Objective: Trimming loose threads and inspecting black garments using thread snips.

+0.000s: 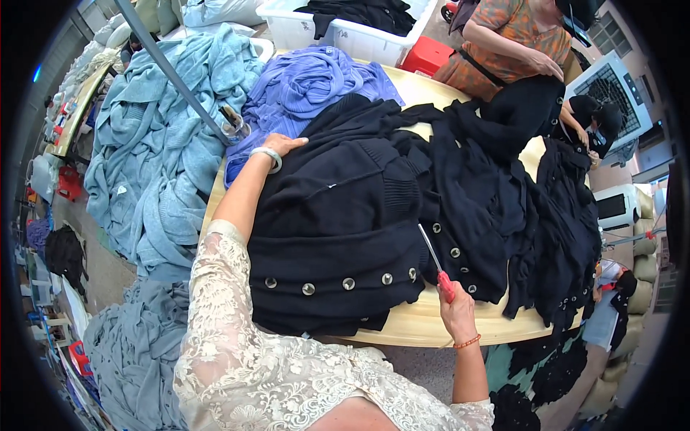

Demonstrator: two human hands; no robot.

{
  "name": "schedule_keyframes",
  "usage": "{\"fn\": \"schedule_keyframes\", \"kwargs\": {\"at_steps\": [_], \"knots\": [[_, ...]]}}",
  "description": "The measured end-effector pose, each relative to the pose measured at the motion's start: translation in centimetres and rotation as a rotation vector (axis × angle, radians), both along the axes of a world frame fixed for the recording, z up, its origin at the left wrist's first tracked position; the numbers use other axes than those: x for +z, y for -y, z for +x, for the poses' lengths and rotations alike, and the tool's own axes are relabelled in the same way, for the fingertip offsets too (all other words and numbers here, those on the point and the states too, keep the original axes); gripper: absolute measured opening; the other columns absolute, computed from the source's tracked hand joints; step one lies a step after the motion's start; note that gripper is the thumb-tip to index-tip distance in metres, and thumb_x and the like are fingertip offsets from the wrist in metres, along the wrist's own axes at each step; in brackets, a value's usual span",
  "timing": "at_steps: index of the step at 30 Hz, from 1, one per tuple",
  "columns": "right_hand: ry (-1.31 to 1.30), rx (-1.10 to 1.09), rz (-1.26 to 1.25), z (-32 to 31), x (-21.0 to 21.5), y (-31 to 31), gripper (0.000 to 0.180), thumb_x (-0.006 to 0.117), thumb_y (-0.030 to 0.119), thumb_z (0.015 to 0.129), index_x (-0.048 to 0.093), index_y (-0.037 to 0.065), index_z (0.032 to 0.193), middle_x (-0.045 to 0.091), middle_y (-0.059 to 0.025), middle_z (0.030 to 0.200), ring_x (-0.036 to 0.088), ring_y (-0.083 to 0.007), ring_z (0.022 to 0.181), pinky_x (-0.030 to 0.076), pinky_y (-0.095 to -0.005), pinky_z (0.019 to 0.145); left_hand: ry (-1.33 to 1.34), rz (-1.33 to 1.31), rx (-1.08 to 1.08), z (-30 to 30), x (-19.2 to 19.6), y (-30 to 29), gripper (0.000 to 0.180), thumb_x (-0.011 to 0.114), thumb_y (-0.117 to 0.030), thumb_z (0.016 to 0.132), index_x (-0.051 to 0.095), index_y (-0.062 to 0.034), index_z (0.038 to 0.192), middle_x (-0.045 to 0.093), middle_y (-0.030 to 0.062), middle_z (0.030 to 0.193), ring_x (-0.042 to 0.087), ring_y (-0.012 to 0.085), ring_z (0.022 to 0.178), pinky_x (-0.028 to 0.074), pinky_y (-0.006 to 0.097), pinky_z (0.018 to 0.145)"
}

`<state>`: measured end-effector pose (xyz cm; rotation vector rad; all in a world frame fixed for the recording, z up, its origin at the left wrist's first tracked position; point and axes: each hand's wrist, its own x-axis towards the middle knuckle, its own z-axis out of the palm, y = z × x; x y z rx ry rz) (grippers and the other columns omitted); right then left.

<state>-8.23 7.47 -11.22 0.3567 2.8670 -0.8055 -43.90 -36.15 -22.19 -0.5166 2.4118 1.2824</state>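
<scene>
A dark navy knit cardigan (323, 194) with a row of shiny round buttons lies spread before me on the table. My left hand (282, 145) rests on its far left edge, beside a bundle of purple knitwear (309, 82); the thumb is stretched out and the fingers look laid on the cloth. My right hand (458, 316) is closed around the red handle of a tool with a long, thin metal shaft (431, 248). Its tip points up and left, over the cardigan's right front edge. More dark buttoned garments (478, 208) lie just to the right.
Light blue knitwear (162, 144) is heaped at the left, with grey garments (140, 352) below. A slanting metal pole (169, 68) crosses the upper left. Behind the table (410, 327) stands a white bin (345, 32). A co-worker in orange patterned clothes (510, 43) touches the dark garments.
</scene>
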Motion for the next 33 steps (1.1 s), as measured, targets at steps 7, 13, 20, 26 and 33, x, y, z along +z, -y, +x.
{"fn": "schedule_keyframes", "kwargs": {"at_steps": [7,13,20,26,33], "knots": [[-0.052,-0.106,0.053,-0.8,-0.4,-0.5,0.034,0.068,0.029,0.091,0.060,0.000,0.077,0.062,-0.0265,0.072,0.063,-0.0460,0.071,0.049,-0.0497,0.061,-0.954,0.220,-0.170,4.5,11.1,-5.9,0.025,0.060,-0.002,0.079,0.068,-0.0027,0.103,0.070,0.0066,0.091,0.066,0.0153,0.086,0.051,0.028,0.081],[-0.053,-0.216,-0.261,-5.1,2.3,0.4,0.034,0.065,0.027,0.094,0.065,0.000,0.073,0.064,-0.0108,0.057,0.065,-0.0215,0.052,0.047,-0.0340,0.053,-0.741,0.154,-1.107,24.7,18.4,-7.6,0.069,0.065,0.003,0.071,0.055,-0.0105,0.137,0.070,0.0103,0.086,0.069,0.0284,0.071,0.055,0.037,0.064],[-0.249,0.016,-0.414,-13.6,4.4,5.4,0.029,0.072,0.027,0.090,0.068,-0.002,0.091,0.067,-0.0066,0.071,0.061,-0.0120,0.063,0.048,-0.0273,0.062,-0.619,-0.268,-0.753,34.1,10.2,-3.4,0.045,0.067,-0.007,0.082,0.058,-0.0029,0.125,0.062,0.0078,0.070,0.064,0.0261,0.062,0.048,0.036,0.054],[-0.222,0.031,0.086,-27.3,4.8,12.5,0.060,0.077,0.051,0.076,0.067,-0.002,0.102,0.070,-0.0226,0.099,0.068,-0.0374,0.098,0.053,-0.0431,0.086,-0.921,-0.258,-0.601,34.3,10.0,-6.6,0.044,0.079,-0.019,0.072,0.064,-0.0043,0.111,0.058,0.0115,0.098,0.058,0.0290,0.082,0.048,0.039,0.069],[-0.047,0.059,0.158,-32.5,-1.9,13.6,0.052,0.072,0.032,0.075,0.067,-0.004,0.112,0.067,-0.0246,0.114,0.064,-0.0367,0.111,0.050,-0.0425,0.097,-0.967,-0.431,-0.601,33.4,6.1,-11.2,0.037,0.078,-0.015,0.072,0.062,-0.0117,0.105,0.051,0.0096,0.095,0.054,0.0256,0.083,0.045,0.037,0.068]]}}
